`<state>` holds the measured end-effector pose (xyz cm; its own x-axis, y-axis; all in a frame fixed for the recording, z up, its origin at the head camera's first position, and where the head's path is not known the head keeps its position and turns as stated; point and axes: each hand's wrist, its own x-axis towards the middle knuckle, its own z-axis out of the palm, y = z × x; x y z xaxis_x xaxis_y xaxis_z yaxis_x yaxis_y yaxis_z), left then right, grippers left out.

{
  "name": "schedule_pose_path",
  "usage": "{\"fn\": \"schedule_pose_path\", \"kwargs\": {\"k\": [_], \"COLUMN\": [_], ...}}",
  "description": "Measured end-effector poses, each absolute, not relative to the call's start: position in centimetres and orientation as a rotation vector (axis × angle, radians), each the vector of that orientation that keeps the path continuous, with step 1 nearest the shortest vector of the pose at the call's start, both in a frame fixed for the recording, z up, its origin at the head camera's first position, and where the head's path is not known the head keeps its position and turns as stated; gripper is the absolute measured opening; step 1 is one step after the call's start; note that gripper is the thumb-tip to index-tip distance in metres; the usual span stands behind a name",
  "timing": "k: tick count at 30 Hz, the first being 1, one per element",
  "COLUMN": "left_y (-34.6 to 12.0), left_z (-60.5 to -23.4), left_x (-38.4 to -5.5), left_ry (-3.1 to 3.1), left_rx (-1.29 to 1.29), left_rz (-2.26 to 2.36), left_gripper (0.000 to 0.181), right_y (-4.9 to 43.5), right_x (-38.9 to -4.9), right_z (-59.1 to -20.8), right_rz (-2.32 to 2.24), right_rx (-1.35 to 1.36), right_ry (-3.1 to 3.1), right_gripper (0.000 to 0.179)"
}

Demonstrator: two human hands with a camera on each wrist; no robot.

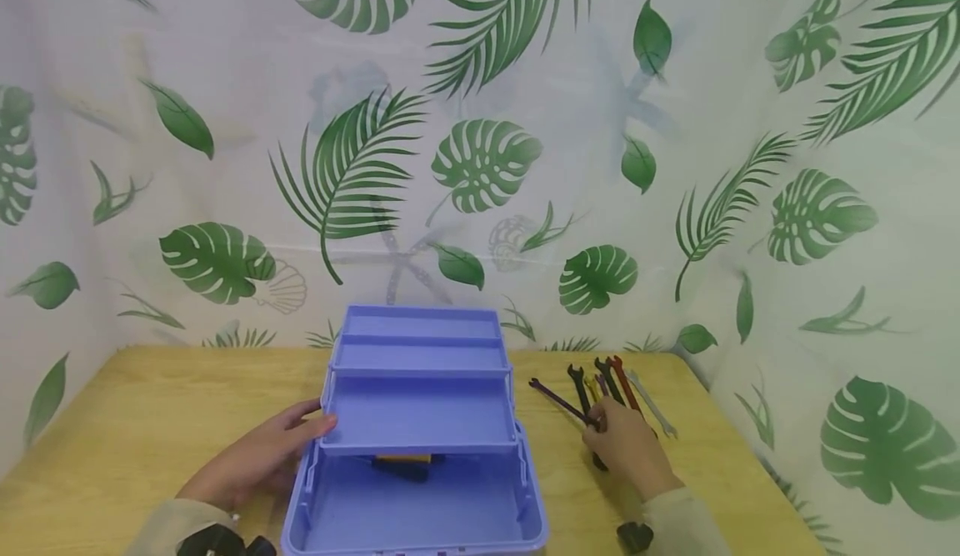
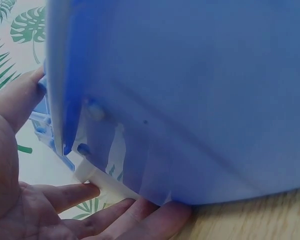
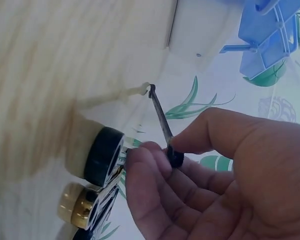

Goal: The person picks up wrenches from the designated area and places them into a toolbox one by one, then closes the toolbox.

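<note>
A blue toolbox [image 1: 300,506] stands on the wooden table with its stepped trays [image 1: 423,414] raised at the back. My left hand [image 1: 258,456] grips the box's left side, thumb at the tray edge and fingers along the outer wall. To the right of the box, my right hand [image 1: 626,448] pinches a dark purplish wrench [image 1: 558,398] between thumb and fingers. The wrench's open-jaw end [image 3: 152,90] points away from the hand, close over the table. Inside the box lies a tool with a black and yellow body [image 1: 405,466], partly hidden under the tray.
Beside the right hand lie several wrenches: a black one [image 1: 579,385], a yellow one [image 1: 592,387], a red one [image 1: 627,385] and a silver one [image 1: 654,406]. Behind the table [image 1: 187,389] hangs a leaf-patterned curtain [image 1: 480,164].
</note>
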<state>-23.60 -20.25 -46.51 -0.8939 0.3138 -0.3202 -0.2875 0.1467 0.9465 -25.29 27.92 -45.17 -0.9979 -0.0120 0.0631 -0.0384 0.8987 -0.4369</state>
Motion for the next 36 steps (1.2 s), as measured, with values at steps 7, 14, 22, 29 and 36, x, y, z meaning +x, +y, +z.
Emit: {"fn": "schedule_pose_path", "kwargs": {"k": [7,14,22,29,36], "left_y": [-20.1,-20.12,-20.3,-20.05,-19.97], "left_z": [-46.2,-46.47,-46.36,-46.1,-46.68], "left_x": [-23.45,-23.41,-23.42,-23.58,-23.38], "left_ry": [2.024,2.021,2.064,2.113,2.126], "left_rx": [0.014,0.035,0.006,-0.001,-0.014], "left_rz": [1.778,1.788,1.757,1.744,1.789], "left_gripper": [0.085,0.084,0.085,0.084,0.082], "right_y": [27.91,27.76,27.81,27.73,27.55], "right_x": [-25.48,-25.51,-25.71,-25.52,-25.52], "right_z": [-45.43,-45.21,-45.42,-45.13,-44.93], "right_rz": [0.638,0.615,0.545,0.496,0.528], "right_rx": [0.116,0.069,0.012,0.046,0.04], "right_ry": [-2.971,-2.988,-2.933,-2.858,-2.83], "right_gripper": [0.018,0.015,0.023,0.018,0.016]}}
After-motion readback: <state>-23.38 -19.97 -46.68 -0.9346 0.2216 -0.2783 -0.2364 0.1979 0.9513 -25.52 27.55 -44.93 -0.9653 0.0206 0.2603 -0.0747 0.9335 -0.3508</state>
